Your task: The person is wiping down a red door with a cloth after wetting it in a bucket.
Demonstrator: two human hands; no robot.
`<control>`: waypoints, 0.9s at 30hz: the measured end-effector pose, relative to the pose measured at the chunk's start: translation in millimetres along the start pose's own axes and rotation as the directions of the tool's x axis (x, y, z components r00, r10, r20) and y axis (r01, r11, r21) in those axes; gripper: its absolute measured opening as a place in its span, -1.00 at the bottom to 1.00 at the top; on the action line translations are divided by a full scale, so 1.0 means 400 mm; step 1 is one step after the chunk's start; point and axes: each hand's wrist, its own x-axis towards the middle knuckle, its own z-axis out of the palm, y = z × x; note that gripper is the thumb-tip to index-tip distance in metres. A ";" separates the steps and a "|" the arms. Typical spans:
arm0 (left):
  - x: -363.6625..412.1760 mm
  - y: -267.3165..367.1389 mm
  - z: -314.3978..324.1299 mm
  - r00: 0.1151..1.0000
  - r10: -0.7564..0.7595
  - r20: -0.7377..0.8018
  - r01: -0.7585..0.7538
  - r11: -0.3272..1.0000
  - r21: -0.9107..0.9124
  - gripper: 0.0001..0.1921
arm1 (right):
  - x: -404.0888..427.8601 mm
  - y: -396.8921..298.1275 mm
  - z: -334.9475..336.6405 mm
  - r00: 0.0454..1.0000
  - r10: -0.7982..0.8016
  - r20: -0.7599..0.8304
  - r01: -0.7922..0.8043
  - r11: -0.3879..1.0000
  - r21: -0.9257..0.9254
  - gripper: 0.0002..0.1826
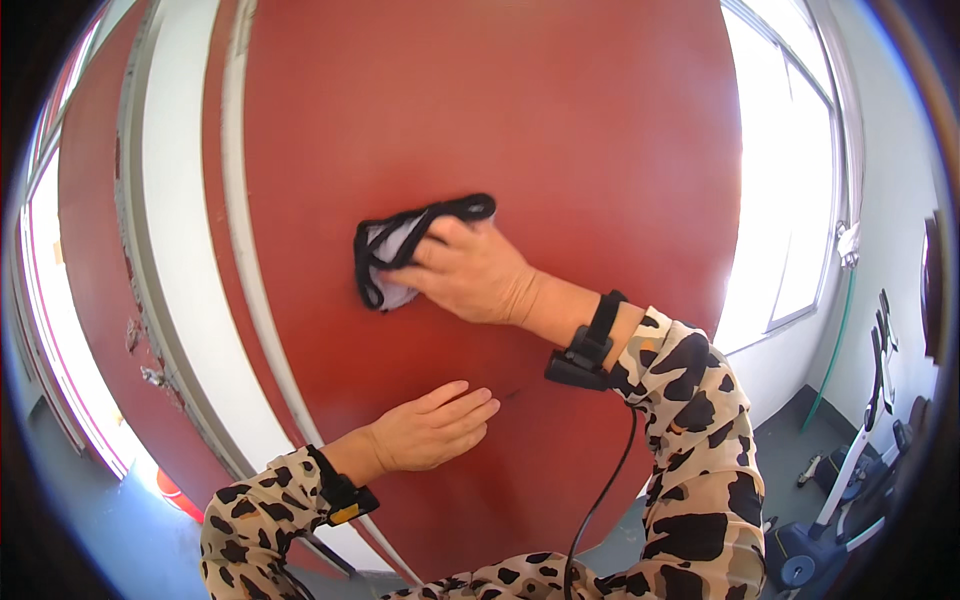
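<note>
A large red door panel (495,120) fills the middle of the view. My right hand (476,270) presses a bunched light grey cloth with black edging (388,247) against it, left of centre. The fingers lie over the cloth and hide part of it; the hand is slightly blurred. Lower down, my left hand (435,426) holds nothing, its fingers extended close to the panel; whether they touch it I cannot tell. A small dark mark (513,393) shows on the panel just right of my left fingertips. Both wrists wear black straps with small devices.
A pale door frame (259,292) runs along the left, beside a second red door panel (94,225) with a damaged edge. A bright window (787,172) is on the right. Exercise bikes (799,559) stand at lower right. A thin black cable (611,480) hangs from my right sleeve.
</note>
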 end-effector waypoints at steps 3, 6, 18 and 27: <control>0.029 -0.039 -0.003 0.999 -0.052 -0.006 0.052 0.996 0.077 -0.78 | -0.014 0.188 -0.044 0.988 0.128 -0.082 -0.142 0.968 -0.206 -0.78; 0.117 -0.090 0.024 0.979 -0.156 -0.131 0.173 0.977 0.126 -0.68 | -0.156 0.453 -0.162 0.939 0.229 -0.257 -0.339 0.740 -0.581 -0.73; 0.374 -0.143 0.100 0.861 -0.308 -0.404 0.422 0.876 0.232 -0.60 | 0.004 0.456 -0.071 0.978 0.025 -0.208 -0.075 0.969 -0.236 -0.69; 0.376 -0.140 0.105 0.851 -0.410 -0.329 0.513 0.784 0.350 -0.63 | 0.016 0.935 -0.251 0.991 0.114 0.072 -0.035 0.733 -0.679 -0.59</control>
